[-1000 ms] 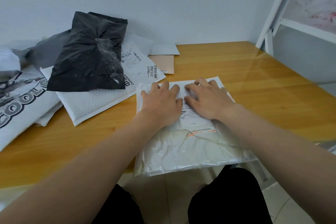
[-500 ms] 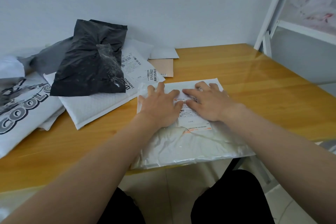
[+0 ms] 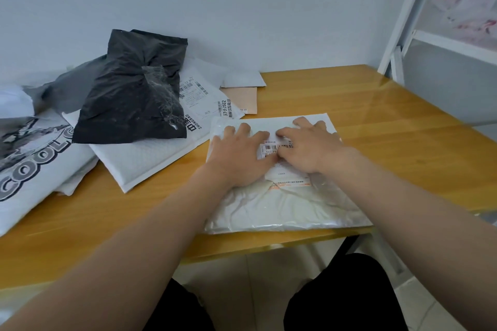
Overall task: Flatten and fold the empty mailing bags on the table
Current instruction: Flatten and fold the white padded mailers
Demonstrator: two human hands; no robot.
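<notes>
White bag (image 3: pixel 282 204): lies at the near edge of the wooden table (image 3: pixel 376 126), label up (print too small to read).
Left hand (image 3: pixel 239 158): flat, fingers straight, pressing the bag.
Right hand (image 3: pixel 312 148): flat, likewise pressing, beside the left.
Other bags: black bag (image 3: pixel 134 94) atop a white padded mailer (image 3: pixel 150 161), far left.

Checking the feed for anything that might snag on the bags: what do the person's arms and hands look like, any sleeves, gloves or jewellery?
Both forearms are bare up to the frame edge, with no sleeves in view. The left hand and right hand wear no gloves. No watch or bracelet shows at either wrist. Whether a finger carries a ring is too small to tell.
</notes>
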